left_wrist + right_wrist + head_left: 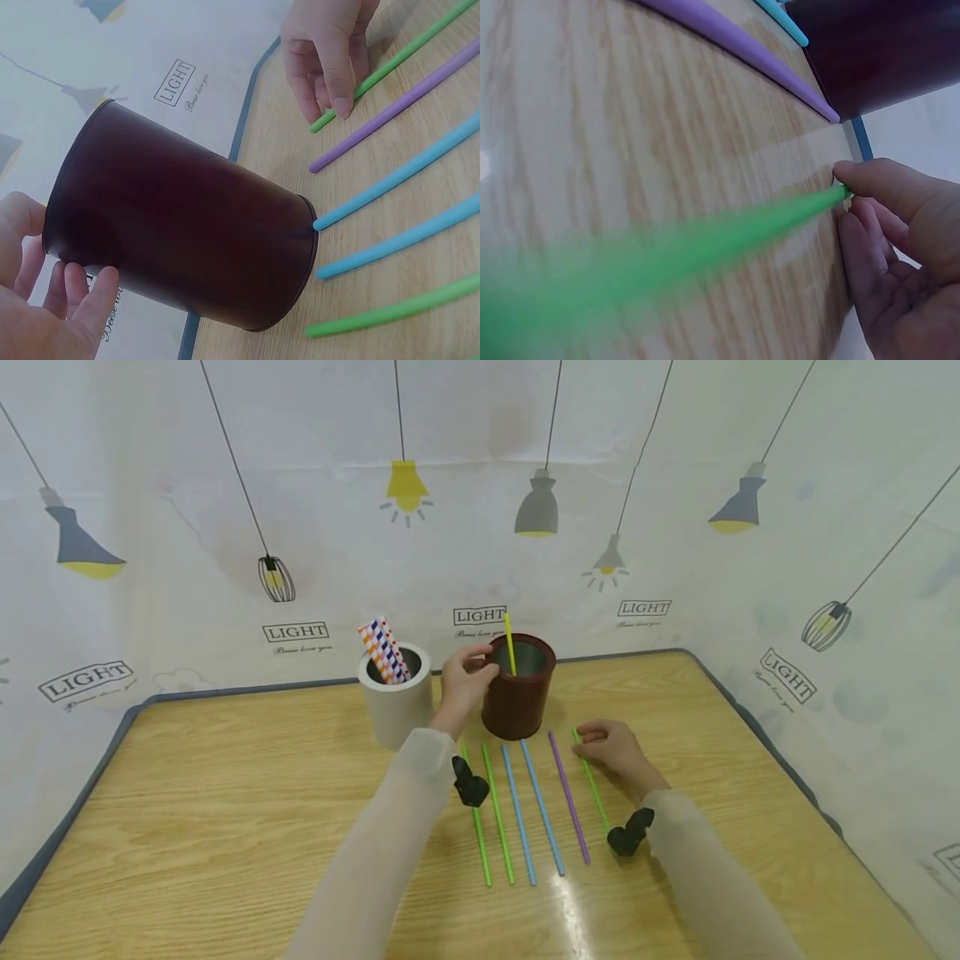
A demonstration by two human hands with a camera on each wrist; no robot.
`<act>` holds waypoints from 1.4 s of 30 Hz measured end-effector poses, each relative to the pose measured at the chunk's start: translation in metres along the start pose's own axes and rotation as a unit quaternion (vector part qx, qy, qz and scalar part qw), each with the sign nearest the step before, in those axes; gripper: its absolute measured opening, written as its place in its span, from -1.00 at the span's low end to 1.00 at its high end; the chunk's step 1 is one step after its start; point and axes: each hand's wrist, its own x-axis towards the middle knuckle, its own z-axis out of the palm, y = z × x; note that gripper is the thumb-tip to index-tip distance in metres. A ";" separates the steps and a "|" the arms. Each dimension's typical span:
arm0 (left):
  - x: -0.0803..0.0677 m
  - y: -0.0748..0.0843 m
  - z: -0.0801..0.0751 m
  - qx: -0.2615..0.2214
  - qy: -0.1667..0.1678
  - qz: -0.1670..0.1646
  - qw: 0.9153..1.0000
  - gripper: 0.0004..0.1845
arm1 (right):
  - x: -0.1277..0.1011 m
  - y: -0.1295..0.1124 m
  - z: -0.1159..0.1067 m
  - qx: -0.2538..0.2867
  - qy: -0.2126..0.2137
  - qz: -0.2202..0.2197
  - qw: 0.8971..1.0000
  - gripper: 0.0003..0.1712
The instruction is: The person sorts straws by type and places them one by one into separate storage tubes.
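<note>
My left hand (465,681) holds the left side of a dark brown cup (516,706), with fingertips at its rim. In the left wrist view, fingers and thumb lie against the cup's wall. A yellow straw (510,639) stands tilted inside this cup. On the right, my right hand (615,752) pinches the far end of a green straw (595,785) between thumb and fingers. Left of it on the table lie a purple straw (568,797), two blue straws (517,810) and two more green straws (498,810), roughly side by side. My left wrist partly covers the leftmost one.
A white cup (397,714) with several striped paper straws (384,652) stands left of the brown cup. Both cups are near the back edge of the wooden table (225,793). Behind rises a pale curtain (480,552) printed with lamps.
</note>
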 end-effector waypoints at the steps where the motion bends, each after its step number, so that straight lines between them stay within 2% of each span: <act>1: 0.000 0.000 0.000 0.001 0.000 -0.001 1.000 -0.67 | 0.000 -0.001 0.000 -0.004 -0.001 0.001 1.000 -0.59; 8: 0.000 0.001 0.000 0.002 0.000 -0.006 1.000 -0.67 | 0.001 -0.005 -0.001 -0.017 0.001 0.024 1.000 -0.62; 22: -0.002 0.003 0.001 0.005 0.000 -0.009 1.000 -0.67 | 0.002 -0.004 -0.001 -0.008 0.022 0.027 0.999 -0.61; 27: -0.001 0.002 0.001 0.004 0.003 -0.007 1.000 -0.67 | 0.006 -0.002 -0.001 0.006 0.026 0.057 0.998 -0.59; 30: 0.000 0.002 0.001 0.004 0.003 -0.004 1.000 -0.67 | 0.007 -0.002 -0.003 0.042 0.019 0.075 0.996 -0.57; 33: 0.000 0.001 0.001 0.003 0.000 -0.005 1.000 -0.67 | 0.006 -0.004 -0.007 0.067 0.015 0.070 0.995 -0.56; 38: -0.001 0.002 0.000 0.000 -0.003 -0.007 1.000 -0.67 | 0.006 -0.018 -0.014 0.074 0.019 0.050 0.996 -0.56; 42: -0.001 0.002 0.000 -0.002 -0.003 -0.007 1.000 -0.67 | 0.007 -0.029 -0.020 0.105 0.001 0.028 0.994 -0.54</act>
